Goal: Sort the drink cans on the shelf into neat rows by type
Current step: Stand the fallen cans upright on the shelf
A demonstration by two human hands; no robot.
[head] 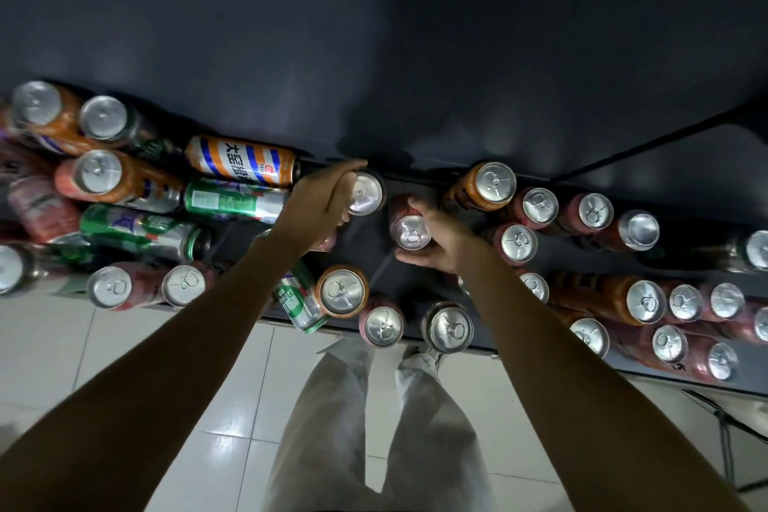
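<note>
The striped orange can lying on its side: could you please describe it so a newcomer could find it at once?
Start at the dark shelf and go along its back edge to just left of the left hand. There lies the orange can, directly behind a toppled green can. It alone shows white and blue stripes with large dark lettering facing up.

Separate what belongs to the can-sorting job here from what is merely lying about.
Part of the job:
- left hand gripping a dark upright can
- right hand gripping a red upright can
- orange-and-white striped can lying on its side
- green toppled cans
- dark shelf

Just there:
- pale tiled floor
- black cable
</note>
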